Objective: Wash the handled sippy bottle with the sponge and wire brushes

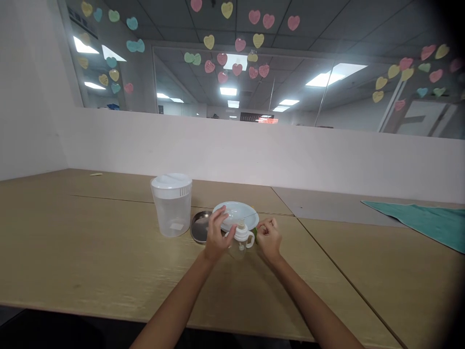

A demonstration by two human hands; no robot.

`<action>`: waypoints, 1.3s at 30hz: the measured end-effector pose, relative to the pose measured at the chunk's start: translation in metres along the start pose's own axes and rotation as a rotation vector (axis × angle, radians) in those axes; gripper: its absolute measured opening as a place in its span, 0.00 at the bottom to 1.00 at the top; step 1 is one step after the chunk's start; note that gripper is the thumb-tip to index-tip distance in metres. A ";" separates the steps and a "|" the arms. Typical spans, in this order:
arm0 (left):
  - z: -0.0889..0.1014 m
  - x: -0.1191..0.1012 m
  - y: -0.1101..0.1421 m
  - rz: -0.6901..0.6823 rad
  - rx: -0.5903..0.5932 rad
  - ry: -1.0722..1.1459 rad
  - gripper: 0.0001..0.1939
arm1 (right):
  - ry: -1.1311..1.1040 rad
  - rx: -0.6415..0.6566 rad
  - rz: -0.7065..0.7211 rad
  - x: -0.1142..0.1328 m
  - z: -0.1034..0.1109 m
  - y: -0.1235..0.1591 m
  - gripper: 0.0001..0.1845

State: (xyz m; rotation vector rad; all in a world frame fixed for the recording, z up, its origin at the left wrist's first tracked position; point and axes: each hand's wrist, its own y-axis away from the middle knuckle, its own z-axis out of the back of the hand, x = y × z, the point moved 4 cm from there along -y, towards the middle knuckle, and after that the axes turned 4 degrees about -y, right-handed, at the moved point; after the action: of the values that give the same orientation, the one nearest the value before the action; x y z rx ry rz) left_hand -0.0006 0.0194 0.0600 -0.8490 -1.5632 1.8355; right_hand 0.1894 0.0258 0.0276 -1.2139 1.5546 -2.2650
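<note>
A clear baby bottle (pixel 238 248) with a white collar and white side handles stands upright on the table, its pale teat uppermost. Just left of it is my left hand (pixel 217 237), fingers apart and curved, the thumb by the bottle's collar and left handle; whether it touches is unclear. My right hand (pixel 269 238) is closed in a pinch to the right of the bottle, and what it holds, if anything, is hidden. Behind the bottle lies a white plate (pixel 218 209) with a clear, rounded thing on it. Something green (pixel 255 234) shows partly beside my right hand.
A round metal dish (pixel 199 228) lies left of my left hand. Further left stands a tall translucent bucket (pixel 172 208) with a white lid. A teal cloth (pixel 425 218) is spread at the right. A wall with a window (pixel 236 87) rises behind the wooden table (pixel 109 257).
</note>
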 end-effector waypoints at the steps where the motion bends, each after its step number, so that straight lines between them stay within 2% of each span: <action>1: -0.002 -0.003 0.002 -0.031 0.019 0.012 0.21 | 0.001 0.003 0.017 0.001 0.000 0.000 0.12; 7: -0.013 -0.006 0.010 -0.099 0.149 0.069 0.20 | 0.042 0.082 0.128 0.005 -0.004 0.005 0.15; 14: -0.018 -0.010 0.010 -0.105 0.271 0.041 0.22 | 0.075 0.114 0.113 0.009 -0.007 0.008 0.15; 17: -0.018 -0.011 0.010 -0.100 0.277 0.026 0.21 | 0.098 0.120 0.108 0.007 -0.008 0.008 0.13; 27: -0.016 -0.011 0.008 -0.099 0.239 0.049 0.21 | 0.051 0.054 0.257 0.011 -0.003 0.010 0.10; 34: -0.021 -0.012 0.011 -0.128 0.318 0.068 0.25 | 0.066 -0.018 0.256 0.015 -0.001 0.009 0.12; 39: -0.025 -0.010 0.015 -0.081 0.354 0.089 0.26 | 0.088 -0.043 0.249 0.017 -0.001 0.009 0.11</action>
State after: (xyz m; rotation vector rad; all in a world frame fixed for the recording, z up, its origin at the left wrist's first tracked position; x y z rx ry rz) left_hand 0.0250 0.0248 0.0434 -0.6816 -1.1534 1.9108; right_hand 0.1747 0.0131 0.0290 -0.8824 1.6877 -2.1599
